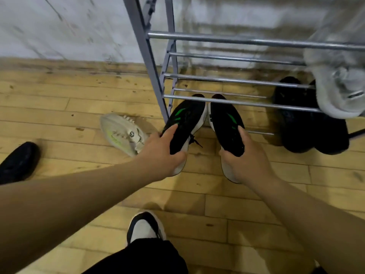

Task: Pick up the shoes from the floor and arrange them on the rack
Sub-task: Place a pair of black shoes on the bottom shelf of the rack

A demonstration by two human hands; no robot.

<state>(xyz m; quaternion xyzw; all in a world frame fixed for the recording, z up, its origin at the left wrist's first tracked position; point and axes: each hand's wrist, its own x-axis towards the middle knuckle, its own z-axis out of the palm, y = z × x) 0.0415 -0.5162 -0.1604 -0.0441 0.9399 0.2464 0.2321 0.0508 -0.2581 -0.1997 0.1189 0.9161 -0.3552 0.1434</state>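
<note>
At the foot of the rack [156, 80], the left hand [162, 153] and right hand [245, 159] each grip one black-and-green shoe [187, 119] by its heel, toes under the lower bars. Grey shoes [339, 89] already sit racked; a pale sneaker [121, 133] and a black shoe [18, 161] remain on the floor [59, 107].

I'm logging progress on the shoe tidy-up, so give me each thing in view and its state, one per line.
Left hand: gripping the left black-green shoe at the heel.
Right hand: gripping the right black-green shoe at the heel.
Both held shoes: toes under a low rack bar.
Beige shoe: loose on the floor.
Black shoe: on the floor, far left.
Grey shoe: on the rack.
Black pair: low at the rack.
</note>
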